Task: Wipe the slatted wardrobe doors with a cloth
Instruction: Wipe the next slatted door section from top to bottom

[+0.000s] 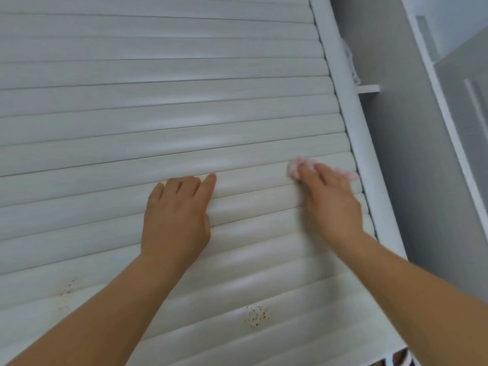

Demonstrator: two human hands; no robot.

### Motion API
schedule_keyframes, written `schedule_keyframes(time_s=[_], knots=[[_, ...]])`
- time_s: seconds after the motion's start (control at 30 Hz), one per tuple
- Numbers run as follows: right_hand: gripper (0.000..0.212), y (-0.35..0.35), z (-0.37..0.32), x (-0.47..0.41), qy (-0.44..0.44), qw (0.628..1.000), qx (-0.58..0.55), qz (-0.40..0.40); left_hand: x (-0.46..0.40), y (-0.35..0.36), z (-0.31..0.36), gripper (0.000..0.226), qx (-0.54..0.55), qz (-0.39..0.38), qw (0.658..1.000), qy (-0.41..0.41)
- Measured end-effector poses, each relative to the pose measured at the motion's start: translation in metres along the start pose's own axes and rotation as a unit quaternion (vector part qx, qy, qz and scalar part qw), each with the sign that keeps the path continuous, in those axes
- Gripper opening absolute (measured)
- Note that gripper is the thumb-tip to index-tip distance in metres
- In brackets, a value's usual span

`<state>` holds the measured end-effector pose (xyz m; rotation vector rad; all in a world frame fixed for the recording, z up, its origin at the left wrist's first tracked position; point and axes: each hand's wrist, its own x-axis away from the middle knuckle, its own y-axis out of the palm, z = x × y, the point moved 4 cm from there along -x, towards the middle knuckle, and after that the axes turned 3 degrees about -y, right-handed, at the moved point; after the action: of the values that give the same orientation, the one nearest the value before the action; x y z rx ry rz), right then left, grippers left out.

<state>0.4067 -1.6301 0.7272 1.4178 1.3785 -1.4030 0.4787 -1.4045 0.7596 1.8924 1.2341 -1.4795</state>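
The white slatted wardrobe door (158, 107) fills most of the view, its slats running across. My left hand (177, 212) rests flat on the slats near the middle, fingers straight and pointing up. My right hand (330, 202) presses a pink and white cloth (298, 166) against a slat close to the door's right edge. The cloth pokes out beyond the fingertips and to the right of the hand; most of it is hidden under the palm. The right hand looks blurred.
The door's white frame (351, 122) runs down the right side. Beyond it stand a grey wall (401, 128), a small white shelf (369, 88) and another white door frame (443, 101). Dark speckled spots (257, 315) mark the lower slats.
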Motion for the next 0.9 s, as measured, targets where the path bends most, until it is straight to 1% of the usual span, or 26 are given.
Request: schedule_keyframes(time_s=[0.1, 0.17, 0.2, 0.27, 0.33, 0.4, 0.47, 0.5, 0.6, 0.67, 0.73, 0.77, 0.83, 0.9], knots=[[0.052, -0.011, 0.034, -0.023, 0.103, 0.995, -0.005, 0.011, -0.002, 0.0, 0.002, 0.055, -0.006, -0.005, 1.0, -0.013], [0.056, -0.012, 0.028, -0.041, 0.151, 0.988, -0.024, -0.007, -0.003, 0.001, 0.004, 0.055, -0.006, -0.012, 1.0, -0.015], [0.061, -0.01, 0.019, -0.048, 0.153, 0.988, -0.028, -0.021, -0.003, 0.0, 0.005, 0.053, -0.008, -0.012, 1.0, -0.013], [0.069, -0.007, -0.009, -0.059, 0.103, 0.993, -0.023, -0.044, -0.004, -0.001, 0.007, 0.053, -0.012, -0.016, 1.0, -0.012], [0.07, -0.003, -0.038, -0.06, 0.028, 0.997, -0.035, -0.054, -0.001, 0.0, 0.008, 0.051, -0.017, -0.022, 0.999, -0.019], [0.064, 0.003, -0.065, -0.051, -0.062, 0.996, -0.05, -0.043, 0.004, 0.002, 0.01, 0.053, -0.025, -0.026, 0.999, -0.03], [0.069, 0.009, -0.085, -0.029, -0.152, 0.986, -0.067, -0.022, 0.009, 0.005, 0.014, 0.054, -0.023, -0.023, 0.998, -0.046], [0.069, 0.012, -0.089, -0.014, -0.191, 0.979, -0.076, -0.018, 0.011, 0.005, 0.016, 0.054, -0.018, -0.022, 0.998, -0.051], [0.056, 0.017, -0.076, 0.021, -0.3, 0.951, -0.073, -0.011, 0.016, 0.008, 0.023, 0.052, -0.01, -0.022, 0.999, -0.046], [0.054, 0.013, -0.05, 0.021, -0.324, 0.944, -0.057, -0.008, 0.018, 0.011, 0.025, 0.054, -0.014, -0.033, 0.998, -0.044], [0.054, 0.004, -0.024, 0.007, -0.298, 0.954, -0.028, 0.004, 0.018, 0.011, 0.025, 0.054, -0.014, -0.039, 0.998, -0.048], [0.054, 0.0, -0.011, -0.001, -0.269, 0.963, -0.014, 0.003, 0.018, 0.012, 0.025, 0.056, -0.016, -0.045, 0.998, -0.048], [0.058, -0.005, 0.018, -0.017, -0.173, 0.985, -0.012, -0.017, 0.019, 0.012, 0.025, 0.058, -0.014, -0.054, 0.997, -0.049], [0.065, -0.004, 0.045, -0.025, -0.086, 0.995, -0.027, -0.047, 0.02, 0.012, 0.026, 0.057, -0.01, -0.056, 0.997, -0.053]])
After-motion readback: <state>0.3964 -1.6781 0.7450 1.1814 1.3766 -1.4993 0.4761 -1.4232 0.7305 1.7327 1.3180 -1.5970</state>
